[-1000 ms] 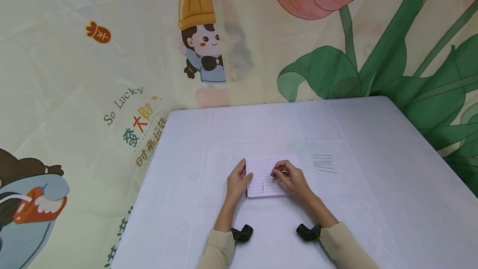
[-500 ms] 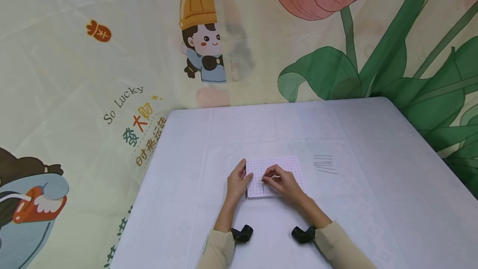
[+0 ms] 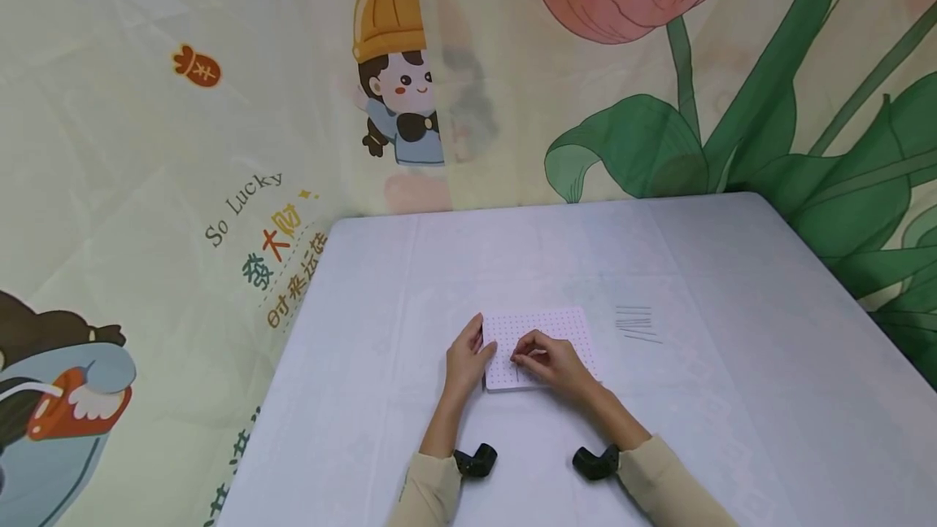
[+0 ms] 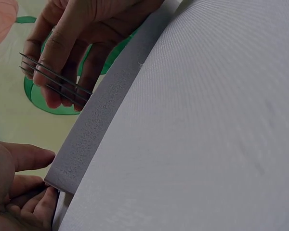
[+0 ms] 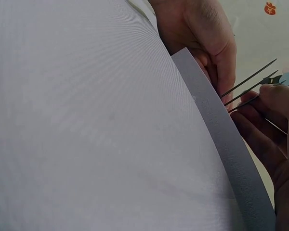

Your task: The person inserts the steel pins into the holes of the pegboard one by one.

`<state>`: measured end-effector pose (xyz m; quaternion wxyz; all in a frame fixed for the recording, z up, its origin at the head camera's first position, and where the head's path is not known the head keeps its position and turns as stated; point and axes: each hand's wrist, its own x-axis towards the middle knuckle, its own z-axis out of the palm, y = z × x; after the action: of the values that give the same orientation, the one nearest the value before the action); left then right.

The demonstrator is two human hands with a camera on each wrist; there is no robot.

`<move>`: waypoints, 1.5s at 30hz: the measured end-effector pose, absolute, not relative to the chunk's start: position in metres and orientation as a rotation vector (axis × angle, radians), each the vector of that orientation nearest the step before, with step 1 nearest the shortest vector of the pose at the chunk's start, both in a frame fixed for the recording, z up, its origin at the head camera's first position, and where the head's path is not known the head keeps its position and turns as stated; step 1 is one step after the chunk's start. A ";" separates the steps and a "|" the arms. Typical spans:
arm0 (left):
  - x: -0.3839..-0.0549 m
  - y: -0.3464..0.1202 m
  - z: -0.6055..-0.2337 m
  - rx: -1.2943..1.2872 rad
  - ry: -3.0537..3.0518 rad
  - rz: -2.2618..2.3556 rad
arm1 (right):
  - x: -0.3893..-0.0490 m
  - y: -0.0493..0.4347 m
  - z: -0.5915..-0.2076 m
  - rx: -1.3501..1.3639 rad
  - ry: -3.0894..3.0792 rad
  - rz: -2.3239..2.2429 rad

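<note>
A flat pale board [image 3: 564, 320] with a grid of small dots lies on the table. My left hand [image 3: 467, 360] grips its left edge, thumb at the top face and fingers along the side. Over the board's near left part, my right hand [image 3: 554, 362] has its thumb and index fingertips together at a thin dark needle [image 5: 243, 103]. Two more needles [image 5: 250, 77] stand out of the board close beside it in the right wrist view. Seen from the left wrist, the needles [image 4: 55, 73] lean alike, and the right hand's fingers are right behind them.
Several loose needles [image 3: 634, 322] lie in a rough row on the white-covered table [image 3: 703, 397], right of the board. A patterned cloth [image 3: 483, 63] hangs behind the table's far edge. Each wrist wears a black camera [image 3: 596, 463].
My right hand has moved left and slightly toward me over the board, to the standing needles, and has almost stopped there. My left hand keeps its grip on the board's edge.
</note>
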<state>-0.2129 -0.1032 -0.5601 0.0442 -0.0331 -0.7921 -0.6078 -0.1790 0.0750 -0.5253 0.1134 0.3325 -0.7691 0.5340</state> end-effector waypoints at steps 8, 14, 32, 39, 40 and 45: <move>-0.213 -0.103 -0.562 -0.115 -2.406 -1.858 | -0.179 0.075 -0.524 0.985 -2.281 1.529; -0.213 -0.103 -0.560 -0.126 -2.410 -1.844 | -0.180 0.075 -0.522 0.994 -2.291 1.512; -0.214 -0.104 -0.559 -0.108 -2.397 -1.876 | -0.192 0.078 -0.543 1.014 -2.307 1.539; -0.211 -0.103 -0.559 -0.123 -2.399 -1.857 | -0.183 0.078 -0.530 1.024 -2.321 1.587; -0.211 -0.103 -0.559 -0.127 -2.397 -1.857 | -0.181 0.078 -0.527 1.032 -2.320 1.595; -0.212 -0.102 -0.560 -0.101 -2.402 -1.885 | -0.179 0.080 -0.523 1.056 -2.306 1.631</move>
<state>-0.2115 -0.1019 -0.5600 0.0435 -0.0330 -0.7856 -0.6164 -0.1786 0.0801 -0.5227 0.0628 0.3496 -0.7632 0.5397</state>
